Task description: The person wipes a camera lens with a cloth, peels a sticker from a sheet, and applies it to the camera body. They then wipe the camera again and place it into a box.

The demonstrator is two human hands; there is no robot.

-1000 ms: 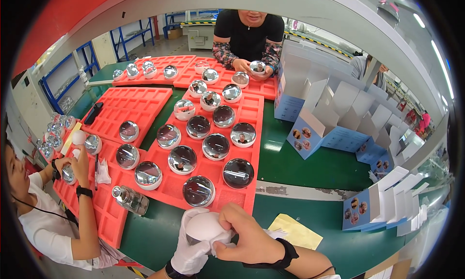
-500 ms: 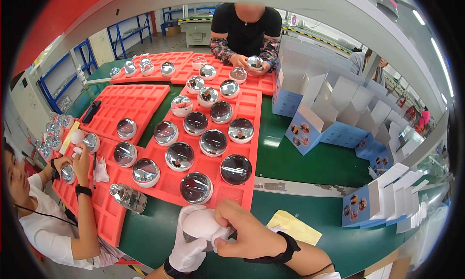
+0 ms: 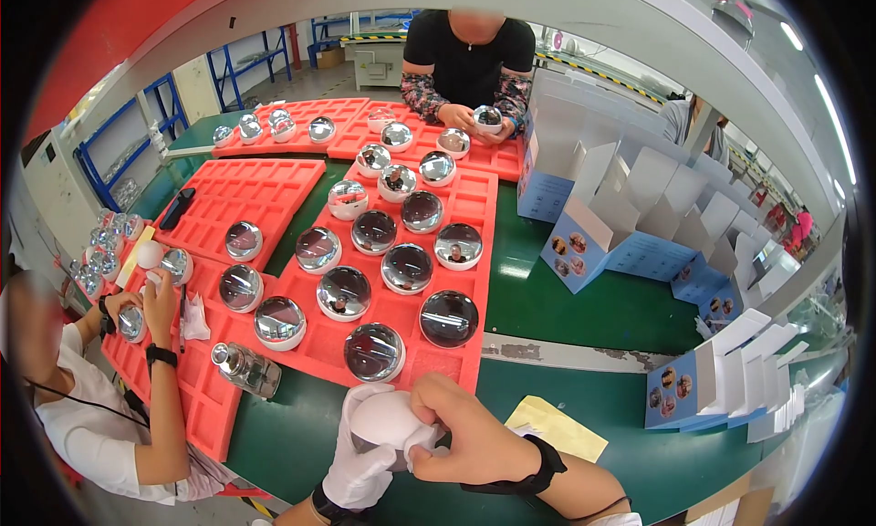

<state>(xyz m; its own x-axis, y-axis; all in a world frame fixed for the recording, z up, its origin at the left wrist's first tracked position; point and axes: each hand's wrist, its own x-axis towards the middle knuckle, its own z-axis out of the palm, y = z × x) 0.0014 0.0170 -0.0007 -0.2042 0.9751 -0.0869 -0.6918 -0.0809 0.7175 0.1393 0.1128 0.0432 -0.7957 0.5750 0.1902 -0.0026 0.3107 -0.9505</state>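
Note:
In front of me at the near table edge, my left hand, in a white glove, is wrapped round a ball with a white dome on top and a shiny grey part lower down. My right hand is bare. Its curled fingers and thumb press against the ball's right side, and a bit of something white shows between them, too hidden to name. Just beyond my hands, several mirrored balls with white lower halves, one of them the nearest ball, sit in the pockets of a red tray.
Left of my hands stands a clear bottle with a metal cap. A yellow paper lies on the right. Open blue boxes line the right side. Co-workers handle balls at left and across; a black object rests on another tray.
The scene has shifted slightly right in view. My hands keep their hold on the ball, with only a slight shift of the right fingers. The far co-worker's ball has turned.

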